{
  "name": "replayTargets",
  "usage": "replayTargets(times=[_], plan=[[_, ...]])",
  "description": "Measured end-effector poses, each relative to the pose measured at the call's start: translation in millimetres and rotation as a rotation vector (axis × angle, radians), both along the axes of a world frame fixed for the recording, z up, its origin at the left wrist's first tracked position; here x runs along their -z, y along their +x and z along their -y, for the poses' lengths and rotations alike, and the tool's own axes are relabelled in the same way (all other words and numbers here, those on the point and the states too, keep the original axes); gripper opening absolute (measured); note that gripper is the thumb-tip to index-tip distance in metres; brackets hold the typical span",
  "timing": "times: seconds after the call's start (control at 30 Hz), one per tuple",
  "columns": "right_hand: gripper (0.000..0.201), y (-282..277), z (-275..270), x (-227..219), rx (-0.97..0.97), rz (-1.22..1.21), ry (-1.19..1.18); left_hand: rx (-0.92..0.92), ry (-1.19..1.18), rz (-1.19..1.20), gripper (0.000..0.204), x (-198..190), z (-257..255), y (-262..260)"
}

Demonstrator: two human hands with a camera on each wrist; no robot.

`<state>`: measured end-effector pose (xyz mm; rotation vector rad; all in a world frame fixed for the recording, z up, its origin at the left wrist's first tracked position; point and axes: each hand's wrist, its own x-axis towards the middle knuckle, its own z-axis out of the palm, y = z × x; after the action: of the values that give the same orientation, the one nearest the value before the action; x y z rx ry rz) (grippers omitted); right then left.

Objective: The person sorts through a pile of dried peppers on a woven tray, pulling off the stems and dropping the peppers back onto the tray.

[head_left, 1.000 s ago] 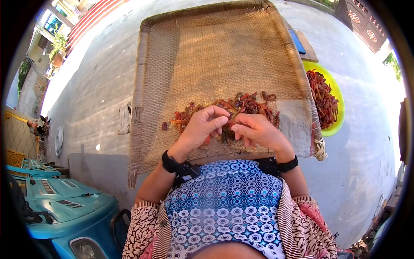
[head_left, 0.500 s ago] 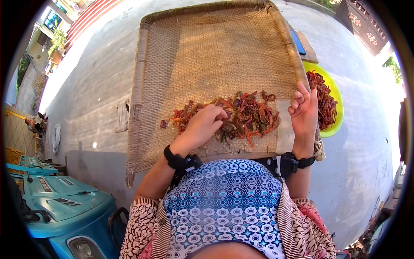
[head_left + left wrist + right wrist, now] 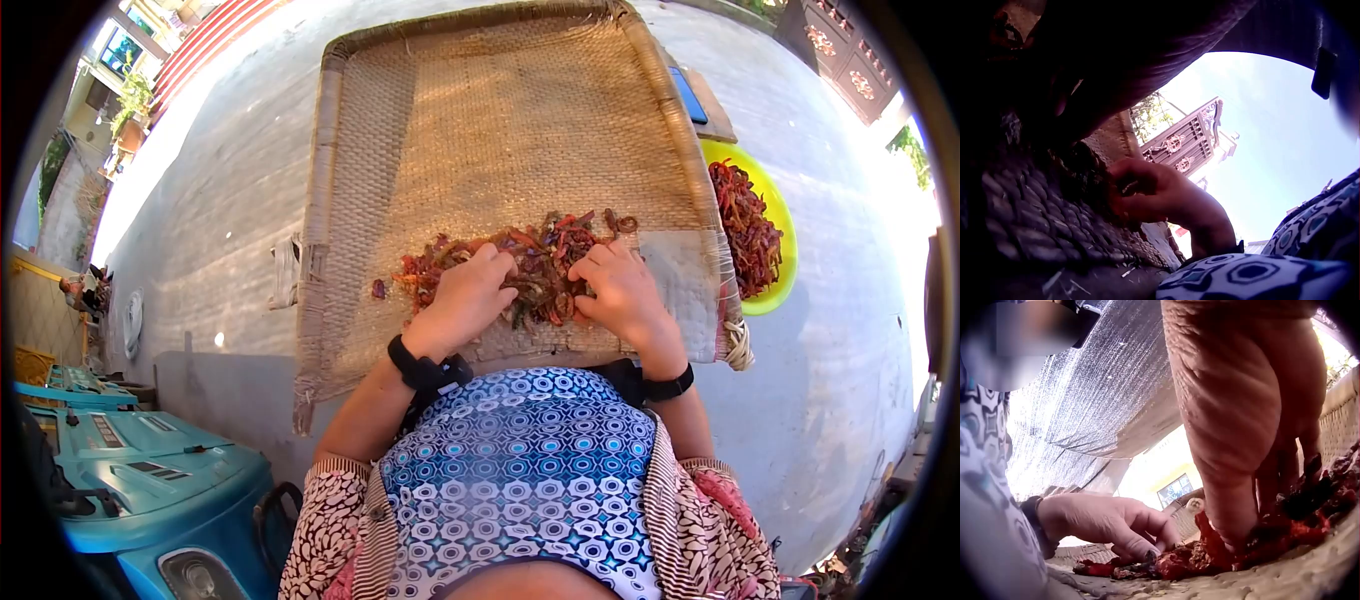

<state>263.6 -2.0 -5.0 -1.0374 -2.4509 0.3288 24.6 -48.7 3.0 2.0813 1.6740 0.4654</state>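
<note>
Dried red and dark peppers [image 3: 545, 285] lie in a loose band on a woven tray [image 3: 500, 120]. At the pile's left part, my left hand [image 3: 460, 305] rests with bent fingers; in the right wrist view this hand [image 3: 1116, 525] pinches a dark piece between thumb and fingers. My right hand [image 3: 628, 298] is at the pile's right part. Seen from the right wrist, the fingers of this hand [image 3: 1241, 419] point down among the red peppers [image 3: 1204, 550], their tips partly hidden. The left wrist view is dark, with the right hand [image 3: 1169, 197] beside the pile.
A yellow-green basin [image 3: 785, 215] full of dried peppers stands right of the tray. Beyond it lies a blue flat object [image 3: 688, 95] on a board. A teal vehicle [image 3: 150, 470] is at the lower left; a person sits at the far left.
My right hand went from beside my left hand out toward the basin, fingers raised, then came back down to the pile. My left hand shifted slightly left and down.
</note>
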Motion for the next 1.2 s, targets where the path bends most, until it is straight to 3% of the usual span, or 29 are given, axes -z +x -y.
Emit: replayTargets(times=[0.17, 0.37, 0.47, 0.57, 0.6, 0.7, 0.8, 0.9, 0.97, 1.03, 1.13, 1.2], plan=[[0.017, -4.1, -1.1, -0.6, 0.023, 0.033, 0.007, 0.001, -0.004, -0.022, 0.012, -5.1, 0.9, 0.4], [0.011, -2.2, -7.1, -7.3, 0.156, -0.311, -0.189, -0.047, 0.051, 0.137, 0.013, -12.1, 5.2, -1.9], [0.012, 0.4, -9.1, -3.2, 0.191, -0.629, -0.566, -0.069, 0.119, 0.223, 0.016, -6.7, 3.4, -4.8], [0.014, 15.2, -19.1, -6.8, 0.230, -0.839, -0.782, -0.088, 0.064, 0.289, 0.018, -8.9, 3.4, -5.9], [0.019, 25.2, -23.0, -7.9, 0.252, -0.855, -0.724, -0.097, 0.038, 0.300, 0.019, -10.3, 4.0, -6.1], [0.024, 48.4, -35.4, -17.5, 0.244, -1.657, -0.843, -0.103, -0.001, 0.339, 0.021, -10.7, 4.8, -5.7], [0.029, 59.1, -36.7, -24.0, 0.276, -1.802, -0.879, -0.084, 0.009, 0.373, 0.022, -6.5, 4.6, -5.7], [0.027, 33.3, -19.3, -24.8, 0.218, -1.207, -0.839, -0.049, -0.026, 0.357, 0.022, -13.7, 4.7, -2.1], [0.025, 11.1, -8.6, -25.1, 0.044, -0.826, -0.974, 0.003, -0.020, 0.312, 0.021, -18.7, 4.7, 0.4], [0.023, -12.6, 2.9, -23.1, -0.057, -0.651, -0.881, 0.059, -0.027, 0.322, 0.021, -15.6, 4.4, 2.2], [0.023, -24.8, 1.2, -15.1, -0.158, -0.592, -0.736, 0.114, -0.053, 0.353, 0.021, -16.9, 8.1, 2.6], [0.019, -21.4, -0.9, -10.4, -0.118, -0.622, -0.764, 0.089, -0.040, 0.366, 0.020, -20.9, 10.3, 1.0]])
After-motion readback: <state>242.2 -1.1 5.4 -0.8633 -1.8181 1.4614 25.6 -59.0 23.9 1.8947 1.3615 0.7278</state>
